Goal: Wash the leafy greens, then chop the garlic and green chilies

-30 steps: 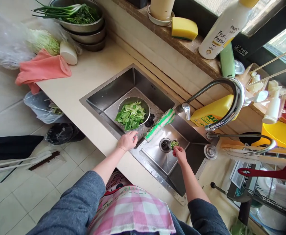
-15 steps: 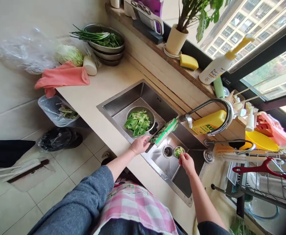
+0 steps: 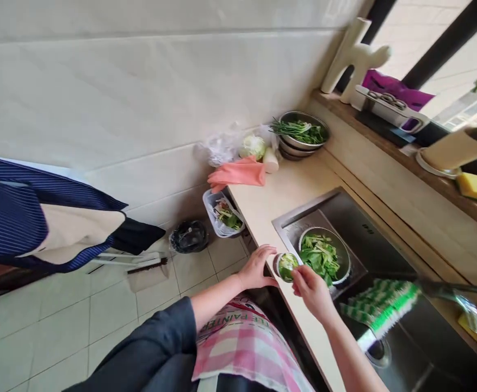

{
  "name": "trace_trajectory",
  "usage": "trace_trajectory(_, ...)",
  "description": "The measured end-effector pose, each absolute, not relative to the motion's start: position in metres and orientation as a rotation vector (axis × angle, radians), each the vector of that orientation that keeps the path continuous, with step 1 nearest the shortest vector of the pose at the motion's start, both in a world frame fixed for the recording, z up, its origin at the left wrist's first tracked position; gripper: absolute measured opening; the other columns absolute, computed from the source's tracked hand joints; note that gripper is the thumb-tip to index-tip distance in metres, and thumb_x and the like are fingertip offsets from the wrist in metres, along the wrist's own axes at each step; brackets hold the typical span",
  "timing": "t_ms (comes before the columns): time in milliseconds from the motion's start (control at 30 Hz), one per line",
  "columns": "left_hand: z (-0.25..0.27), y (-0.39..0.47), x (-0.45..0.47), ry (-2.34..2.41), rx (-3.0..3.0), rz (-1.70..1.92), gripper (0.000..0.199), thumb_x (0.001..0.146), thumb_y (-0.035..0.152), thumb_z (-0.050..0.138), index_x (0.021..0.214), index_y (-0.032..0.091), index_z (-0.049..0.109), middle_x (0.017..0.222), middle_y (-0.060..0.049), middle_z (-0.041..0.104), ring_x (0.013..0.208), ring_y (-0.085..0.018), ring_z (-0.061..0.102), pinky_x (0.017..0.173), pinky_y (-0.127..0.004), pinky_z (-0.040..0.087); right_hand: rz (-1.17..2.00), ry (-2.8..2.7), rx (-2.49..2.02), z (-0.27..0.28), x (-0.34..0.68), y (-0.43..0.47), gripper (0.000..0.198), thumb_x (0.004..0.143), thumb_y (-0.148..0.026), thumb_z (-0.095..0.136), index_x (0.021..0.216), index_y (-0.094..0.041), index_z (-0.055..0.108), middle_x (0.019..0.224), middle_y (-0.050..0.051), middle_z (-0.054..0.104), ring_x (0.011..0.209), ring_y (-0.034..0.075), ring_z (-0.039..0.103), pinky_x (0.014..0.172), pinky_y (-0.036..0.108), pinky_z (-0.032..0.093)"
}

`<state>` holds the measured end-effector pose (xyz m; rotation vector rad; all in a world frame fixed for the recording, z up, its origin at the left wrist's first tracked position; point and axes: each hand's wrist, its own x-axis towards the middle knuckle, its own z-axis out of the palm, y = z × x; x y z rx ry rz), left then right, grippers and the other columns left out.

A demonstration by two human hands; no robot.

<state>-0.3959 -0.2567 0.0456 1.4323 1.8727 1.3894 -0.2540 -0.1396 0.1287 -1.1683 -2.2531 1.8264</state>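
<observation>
My right hand (image 3: 312,288) pinches the rim of a small round sink strainer (image 3: 286,267) with green and pale vegetable scraps in it. The strainer is over the counter's front edge. Just left of it is my left hand (image 3: 258,268), thumb and fingers spread apart; whether it touches the strainer I cannot tell. Beyond my right hand, a bowl (image 3: 349,261) of cut leafy greens (image 3: 318,255) stands in the sink (image 3: 354,218). A green-and-white striped cloth (image 3: 381,305) hangs over the sink divider.
A lined waste bin (image 3: 222,231) with vegetable trimmings hangs at the counter's end. A black-bagged bin (image 3: 188,237) stands on the floor below. Pink gloves (image 3: 238,173), a cabbage (image 3: 253,147) and stacked bowls (image 3: 297,149) with greens are on the counter's far end.
The view has swung left. My right hand has carried the strainer from the right sink basin to the counter's front edge. My left hand has moved away from the striped cloth to beside the strainer.
</observation>
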Motion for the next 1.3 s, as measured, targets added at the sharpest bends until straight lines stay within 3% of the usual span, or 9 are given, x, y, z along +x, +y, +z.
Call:
trace_trajectory(233, 0.048, -0.339, -0.521, 2.159, 1.114, 1.560, 0.080, 0.056, 0.037, 0.078, 0.124, 0.021, 0.037, 0.127, -0.013, 0.046, 0.122, -0.028, 0.040, 0.102, -0.046, 0.032, 2.157, -2.253, -0.758, 0.109, -0.420, -0.197, 0.032, 0.078, -0.051, 0.046, 0.073, -0.020, 0.047, 0.053, -0.004, 0.052, 0.045, 0.009, 0.048, 0.044, 0.020, 0.040)
trace_trajectory(400, 0.047, -0.344, -0.579, 2.073, 1.043, 1.505, 0.069, 0.060, 0.029, 0.075, 0.118, 0.020, 0.039, 0.118, -0.011, 0.053, 0.109, -0.024, 0.052, 0.094, -0.041, 0.041, 2.393, -2.089, -0.637, 0.089, -0.476, -0.200, 0.030, 0.077, -0.048, 0.049, 0.069, -0.019, 0.045, 0.050, -0.005, 0.051, 0.042, 0.008, 0.046, 0.044, 0.020, 0.038)
trace_trajectory(500, 0.038, -0.339, -0.601, 2.086, 1.095, 1.400, 0.064, 0.060, 0.027, 0.074, 0.115, 0.020, 0.041, 0.120, -0.012, 0.051, 0.112, -0.025, 0.050, 0.095, -0.041, 0.039, 2.406, -2.111, -0.689, 0.064, -0.494, -0.197, 0.027, 0.079, -0.043, 0.048, 0.067, -0.019, 0.043, 0.050, -0.006, 0.049, 0.042, 0.007, 0.045, 0.043, 0.019, 0.038)
trace_trajectory(700, 0.010, -0.325, -0.622, 2.065, 1.210, 1.172, 0.059, 0.060, 0.023, 0.071, 0.109, 0.021, 0.040, 0.114, -0.009, 0.054, 0.105, -0.021, 0.053, 0.090, -0.037, 0.041, 2.246, -2.267, -1.097, 0.005, -0.511, -0.199, 0.016, 0.087, -0.022, 0.033, 0.075, -0.020, 0.044, 0.055, -0.005, 0.050, 0.044, 0.007, 0.048, 0.047, 0.019, 0.042)
trace_trajectory(833, 0.003, -0.314, -0.630, 2.301, 1.239, 0.833, 0.065, 0.054, 0.025, 0.074, 0.110, 0.021, 0.041, 0.107, -0.007, 0.056, 0.102, -0.024, 0.054, 0.088, -0.039, 0.042, 2.169, -2.309, -1.235, -0.018, -0.504, -0.199, 0.018, 0.087, -0.020, 0.032, 0.091, -0.019, 0.049, 0.059, -0.003, 0.054, 0.043, 0.008, 0.048, 0.048, 0.021, 0.042)
trace_trajectory(967, 0.006, -0.299, -0.630, 2.519, 1.318, 0.570, 0.053, 0.055, 0.024, 0.072, 0.102, 0.019, 0.048, 0.102, -0.008, 0.057, 0.102, -0.028, 0.052, 0.088, -0.041, 0.038, 2.074, -2.402, -1.213, -0.023, -0.469, -0.198, 0.021, 0.085, -0.021, 0.038, 0.099, -0.019, 0.053, 0.068, 0.000, 0.059, 0.051, 0.010, 0.053, 0.054, 0.022, 0.042)
trace_trajectory(1067, 0.011, -0.287, -0.621, 2.545, 1.443, 0.498, 0.053, 0.057, 0.024, 0.071, 0.104, 0.020, 0.047, 0.106, -0.008, 0.055, 0.106, -0.027, 0.048, 0.094, -0.041, 0.032, 1.687, -2.777, -1.034, -0.017, -0.444, -0.200, 0.036, 0.083, -0.021, 0.042, 0.118, -0.022, 0.048, 0.078, 0.003, 0.063, 0.070, 0.015, 0.060, 0.065, 0.025, 0.043)
trace_trajectory(1167, 0.016, -0.279, -0.616, 2.577, 1.428, 0.351, 0.051, 0.057, 0.023, 0.070, 0.103, 0.020, 0.048, 0.104, -0.008, 0.056, 0.104, -0.027, 0.048, 0.097, -0.043, 0.028, 1.263, -3.162, -0.855, -0.012, -0.442, -0.205, 0.058, 0.082, -0.020, 0.045, 0.137, -0.028, 0.027, 0.094, 0.008, 0.065, 0.085, 0.021, 0.061, 0.071, 0.030, 0.042)
trace_trajectory(1300, 0.030, -0.276, -0.621, 2.623, 1.375, 0.272, 0.048, 0.056, 0.025, 0.070, 0.099, 0.019, 0.049, 0.096, -0.008, 0.057, 0.098, -0.028, 0.050, 0.096, -0.044, 0.028, 1.196, -3.351, -0.915, -0.014, -0.455, -0.210, 0.065, 0.079, -0.016, 0.051, 0.137, -0.032, 0.028, 0.101, 0.009, 0.064, 0.091, 0.023, 0.060, 0.073, 0.032, 0.043)
